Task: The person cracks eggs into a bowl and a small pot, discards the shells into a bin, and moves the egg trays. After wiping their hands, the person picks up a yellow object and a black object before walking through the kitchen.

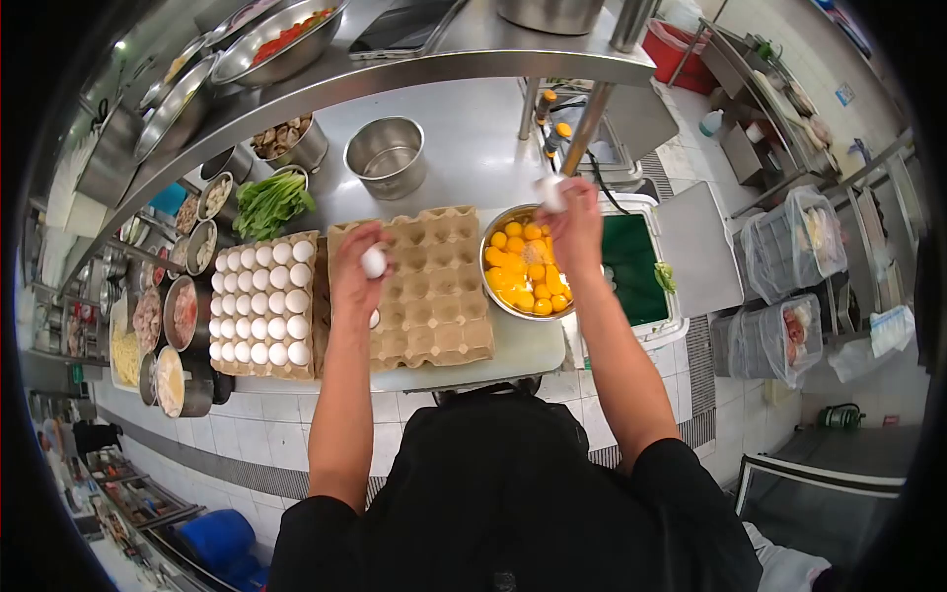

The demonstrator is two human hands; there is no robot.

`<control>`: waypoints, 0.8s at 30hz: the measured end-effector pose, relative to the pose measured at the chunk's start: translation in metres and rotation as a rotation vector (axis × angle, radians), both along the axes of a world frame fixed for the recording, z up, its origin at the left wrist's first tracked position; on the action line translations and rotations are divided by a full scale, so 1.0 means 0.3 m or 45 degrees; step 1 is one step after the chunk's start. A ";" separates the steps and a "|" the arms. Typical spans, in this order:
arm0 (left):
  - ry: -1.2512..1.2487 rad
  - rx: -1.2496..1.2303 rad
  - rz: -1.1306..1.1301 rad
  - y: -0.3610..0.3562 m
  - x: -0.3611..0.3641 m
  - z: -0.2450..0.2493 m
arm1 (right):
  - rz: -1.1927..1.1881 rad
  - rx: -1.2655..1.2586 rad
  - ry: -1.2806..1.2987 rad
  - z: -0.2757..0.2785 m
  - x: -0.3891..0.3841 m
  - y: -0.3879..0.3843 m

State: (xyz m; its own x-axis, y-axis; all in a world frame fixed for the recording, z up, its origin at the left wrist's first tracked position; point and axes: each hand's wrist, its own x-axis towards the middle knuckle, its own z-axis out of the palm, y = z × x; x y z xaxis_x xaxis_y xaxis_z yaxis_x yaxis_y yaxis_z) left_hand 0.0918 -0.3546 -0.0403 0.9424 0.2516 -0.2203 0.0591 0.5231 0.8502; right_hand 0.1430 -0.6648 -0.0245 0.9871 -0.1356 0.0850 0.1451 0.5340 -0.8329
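Note:
My left hand (357,268) is closed round a white egg (374,261), above the left side of a mostly bare cardboard egg tray (441,286). Another egg (374,319) shows beside my left wrist. Over the right rim of a steel bowl (523,308) my right hand (575,219) grips a white egg or eggshell (552,193); motion blur hides which. Several yolks (513,264) in clear egg white lie in that bowl. To the left, a second cardboard tray (321,306) bears rows of white eggs (260,304).
Behind the trays stand an empty steel pot (385,158) and leafy greens (272,205). Bowls of ingredients line the left. A green-lined bin (631,266) adjoins the bowl on the right. A steel shelf (454,67) crosses above the counter.

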 end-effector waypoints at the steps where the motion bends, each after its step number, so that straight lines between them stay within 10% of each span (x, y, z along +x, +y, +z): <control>1: -0.014 0.044 -0.159 -0.045 0.042 -0.004 | -0.299 0.007 0.041 0.028 0.030 -0.037; 5: -0.088 0.166 -0.430 -0.339 0.156 0.097 | -0.900 -0.076 0.209 0.003 0.196 -0.125; 15: -0.613 1.030 -1.017 -0.597 0.293 0.179 | 0.371 -0.214 0.353 0.084 -0.015 -0.170; 21: -0.528 1.342 -0.959 -0.553 0.183 0.142 | 0.557 -0.454 0.385 0.050 -0.067 -0.177; 24: -0.753 1.472 -0.835 -0.528 0.163 0.128 | 0.455 -1.268 0.209 0.118 -0.110 -0.163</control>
State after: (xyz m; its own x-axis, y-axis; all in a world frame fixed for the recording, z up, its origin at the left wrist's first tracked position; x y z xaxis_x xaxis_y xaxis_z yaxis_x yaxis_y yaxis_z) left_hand 0.1407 -0.5130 -0.0018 0.8347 -0.4874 0.2564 -0.4883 -0.4396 0.7539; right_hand 0.1099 -0.7136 0.0109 0.9652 0.2213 -0.1394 -0.0382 -0.4079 -0.9122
